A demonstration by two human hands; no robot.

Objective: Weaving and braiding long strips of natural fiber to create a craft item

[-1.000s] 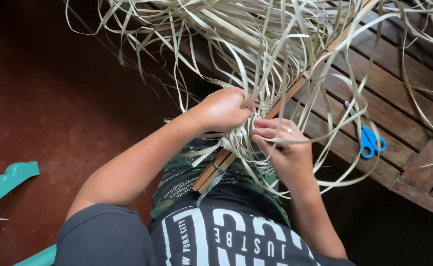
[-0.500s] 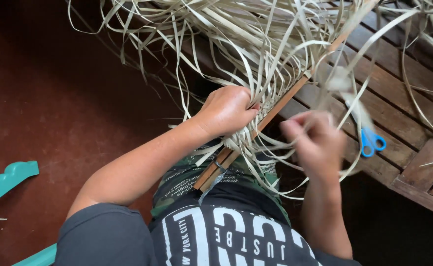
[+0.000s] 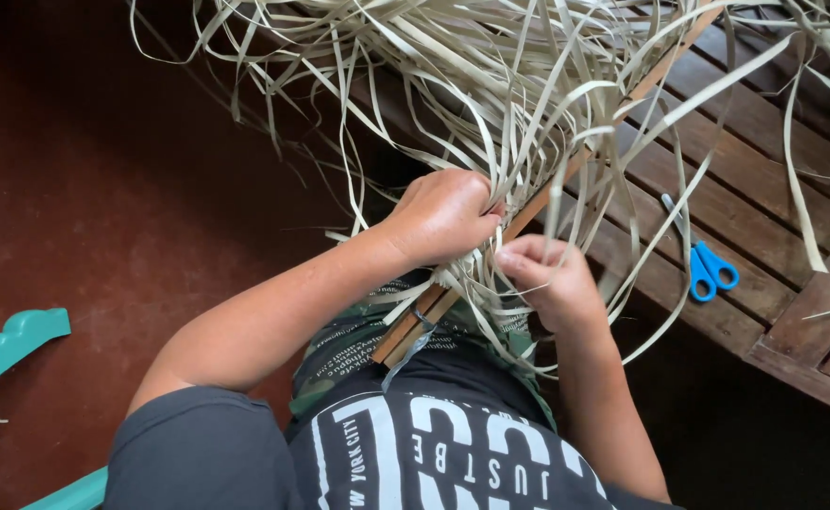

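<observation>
Two hands at the wooden stick: left hand just left of it, right hand just right of it, both closed among strips. One wooden stick. One pair of blue-handled scissors, well to the right of the stick. One slatted wooden bench under the stick. Pale palm-leaf strips over the stick: dozens, too tangled for an exact count. Two turquoise plastic pieces, far left of the stick.

Slatted wooden bench (dark brown) carries blue-handled scissors.
</observation>
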